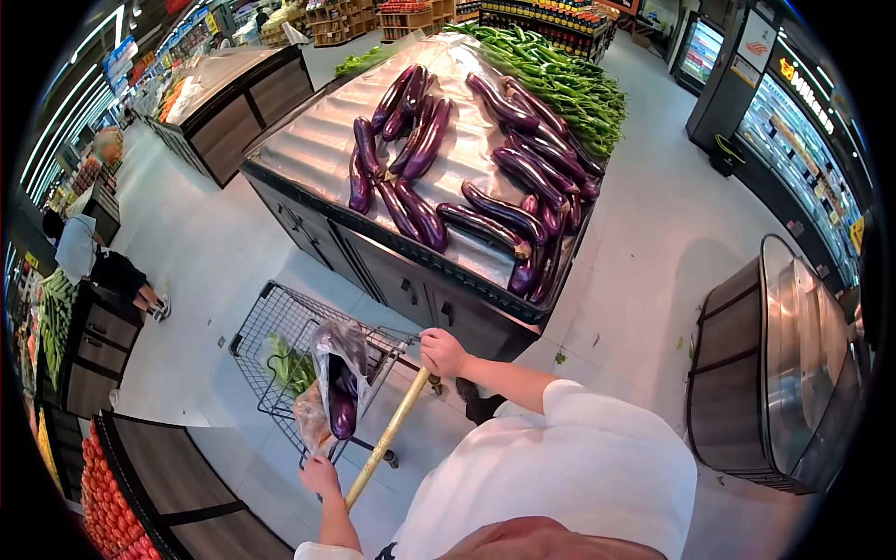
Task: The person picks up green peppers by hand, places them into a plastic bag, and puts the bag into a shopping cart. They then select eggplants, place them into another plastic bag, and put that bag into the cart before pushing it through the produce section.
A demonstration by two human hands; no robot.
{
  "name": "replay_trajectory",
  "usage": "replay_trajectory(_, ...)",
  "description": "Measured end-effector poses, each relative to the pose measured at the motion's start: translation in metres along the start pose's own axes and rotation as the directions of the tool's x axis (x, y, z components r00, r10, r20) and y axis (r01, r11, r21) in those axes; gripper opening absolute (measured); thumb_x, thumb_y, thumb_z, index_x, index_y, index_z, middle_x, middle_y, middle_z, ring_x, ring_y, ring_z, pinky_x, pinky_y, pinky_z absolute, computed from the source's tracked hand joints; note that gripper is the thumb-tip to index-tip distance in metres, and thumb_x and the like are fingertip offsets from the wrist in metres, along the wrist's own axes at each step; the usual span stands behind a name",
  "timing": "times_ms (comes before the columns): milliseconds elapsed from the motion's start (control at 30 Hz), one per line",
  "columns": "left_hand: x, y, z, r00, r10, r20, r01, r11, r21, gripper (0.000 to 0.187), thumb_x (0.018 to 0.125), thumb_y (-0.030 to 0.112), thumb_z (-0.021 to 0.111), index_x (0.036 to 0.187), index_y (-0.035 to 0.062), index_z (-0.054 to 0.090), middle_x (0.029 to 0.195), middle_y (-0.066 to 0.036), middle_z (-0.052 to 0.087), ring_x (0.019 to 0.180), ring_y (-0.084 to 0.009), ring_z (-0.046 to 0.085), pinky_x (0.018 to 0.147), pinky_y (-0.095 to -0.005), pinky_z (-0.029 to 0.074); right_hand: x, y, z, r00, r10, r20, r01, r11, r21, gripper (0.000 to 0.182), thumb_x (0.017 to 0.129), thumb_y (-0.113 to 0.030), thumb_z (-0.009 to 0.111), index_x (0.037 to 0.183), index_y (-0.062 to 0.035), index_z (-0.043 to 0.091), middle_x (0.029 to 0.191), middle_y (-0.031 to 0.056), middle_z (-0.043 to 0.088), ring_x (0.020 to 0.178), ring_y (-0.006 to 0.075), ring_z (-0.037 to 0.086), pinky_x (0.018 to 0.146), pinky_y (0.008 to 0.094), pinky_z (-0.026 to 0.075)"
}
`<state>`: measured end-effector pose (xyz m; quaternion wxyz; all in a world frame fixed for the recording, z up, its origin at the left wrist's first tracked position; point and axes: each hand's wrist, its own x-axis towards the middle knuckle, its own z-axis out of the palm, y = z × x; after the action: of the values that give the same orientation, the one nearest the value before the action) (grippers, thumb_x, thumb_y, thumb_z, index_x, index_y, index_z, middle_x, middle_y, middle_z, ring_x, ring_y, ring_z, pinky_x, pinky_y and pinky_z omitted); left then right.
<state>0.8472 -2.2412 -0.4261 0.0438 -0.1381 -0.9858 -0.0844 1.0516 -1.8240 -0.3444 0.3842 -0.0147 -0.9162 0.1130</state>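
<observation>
Far left, tomatoes point(107, 495) are heaped at the corner of a dark stand point(201, 495), and above them a person point(93, 261) in a white top bends beside a bin of green vegetables point(51, 317). The floor point(215, 252) is pale, glossy tile, with aisles of shelving running off behind.

Now the cart point(280, 350): a wire basket just in front of the eggplant stand, its front edge near the dark cabinet doors. Inside lie leafy greens point(289, 369) towards the left, and a clear bag point(331, 383) with an eggplant point(342, 406) in it leans against the handle side.

The left hand point(320, 476) is closed around the near end of the yellow handle point(387, 434). The right hand point(441, 353) is clamped on the far end, hard by the stand's front corner. The hands sit well apart, one at each end of the bar.

Ahead, the eggplant stand point(308, 154) has a crinkled silver top; loose eggplants point(485, 177) crowd its right edge and middle, some hanging over the front right corner. Green peppers point(569, 84) pile along the far right edge.

Right again, a rounded steel-topped counter point(793, 364) stands across the aisle, and lit fridges point(807, 140) line the wall beyond.
</observation>
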Motion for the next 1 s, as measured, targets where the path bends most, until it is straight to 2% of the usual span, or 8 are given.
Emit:
replay_trajectory(133,0.030,0.025,0.005,0.999,0.032,0.003,-0.032,0.999,0.001,0.029,0.090,0.023,0.052,0.082,0.0038,0.071,0.085,-0.021,0.069,0.087,-0.0417,0.061,0.077,-0.0505,0.050,0.022,0.033,0.003,1.000,0.008,0.025,-0.008,1.000,-0.013,0.014,0.077,-0.012,0.060,0.066,-0.0056,0.055,0.077,0.0098,0.056,0.090,0.0310,0.058,0.081,0.0392,0.049)
replay_trajectory(367,0.069,0.075,0.011,1.000,-0.002,0.014,0.002,1.000,-0.005,0.027,0.090,0.023,0.051,0.085,0.0048,0.071,0.088,-0.021,0.069,0.091,-0.0412,0.060,0.080,-0.0498,0.050,0.052,0.091,0.013,0.999,0.034,-0.003,-0.034,0.999,0.028,0.012,0.077,-0.011,0.062,0.067,-0.0059,0.057,0.078,0.0093,0.056,0.093,0.0298,0.060,0.084,0.0399,0.050)
replay_trajectory(400,0.076,0.080,0.011,1.000,-0.013,0.023,0.013,1.000,-0.013,0.027,0.090,0.023,0.052,0.085,0.0048,0.071,0.088,-0.021,0.069,0.092,-0.0412,0.060,0.080,-0.0500,0.050,0.057,0.097,0.014,0.999,0.040,-0.007,-0.040,0.999,0.026,0.012,0.077,-0.012,0.062,0.067,-0.0064,0.057,0.078,0.0091,0.056,0.094,0.0289,0.059,0.090,0.0423,0.048)
replay_trajectory(533,0.101,0.100,0.027,1.000,-0.020,0.010,0.020,0.999,-0.027,0.027,0.090,0.023,0.051,0.086,0.0047,0.071,0.088,-0.020,0.069,0.093,-0.0422,0.059,0.082,-0.0512,0.050,0.073,0.128,0.019,0.999,0.014,0.040,-0.015,1.000,0.006,0.012,0.078,-0.014,0.061,0.070,-0.0067,0.058,0.081,0.0093,0.056,0.095,0.0277,0.058,0.100,0.0466,0.043)
replay_trajectory(633,0.113,0.125,0.014,0.999,-0.032,0.013,0.032,0.999,-0.036,0.026,0.090,0.022,0.053,0.085,0.0041,0.071,0.087,-0.021,0.069,0.093,-0.0435,0.059,0.084,-0.0519,0.049,0.084,0.147,0.023,1.000,0.017,0.022,-0.017,1.000,0.000,0.011,0.079,-0.014,0.060,0.072,-0.0060,0.059,0.083,0.0094,0.057,0.095,0.0278,0.057,0.101,0.0465,0.043)
replay_trajectory(733,0.131,0.134,0.025,0.999,-0.019,0.035,0.021,0.999,-0.038,0.025,0.090,0.021,0.054,0.084,0.0033,0.071,0.086,-0.021,0.069,0.092,-0.0429,0.059,0.081,-0.0514,0.049,0.094,0.162,0.027,0.997,0.067,0.044,-0.067,0.998,0.000,0.009,0.080,-0.013,0.061,0.074,-0.0057,0.060,0.084,0.0095,0.057,0.095,0.0283,0.057,0.101,0.0455,0.043)
replay_trajectory(833,0.150,0.143,0.032,0.998,0.055,0.009,-0.055,0.998,0.005,0.025,0.090,0.020,0.054,0.083,0.0023,0.071,0.085,-0.021,0.068,0.091,-0.0418,0.059,0.078,-0.0506,0.050,0.106,0.173,0.028,0.997,0.069,0.033,-0.067,0.997,-0.037,0.008,0.082,-0.012,0.060,0.077,-0.0054,0.060,0.086,0.0094,0.058,0.096,0.0285,0.057,0.101,0.0444,0.043)
replay_trajectory(1000,0.182,0.166,0.022,0.988,0.081,0.130,-0.080,0.997,-0.013,0.027,0.090,0.021,0.052,0.085,0.0025,0.071,0.086,-0.019,0.069,0.094,-0.0415,0.059,0.078,-0.0493,0.052,0.117,0.171,0.042,0.971,0.240,-0.005,-0.240,0.968,-0.070,0.009,0.082,-0.011,0.067,0.083,-0.0038,0.062,0.090,0.0096,0.062,0.103,0.0289,0.059,0.101,0.0426,0.045)
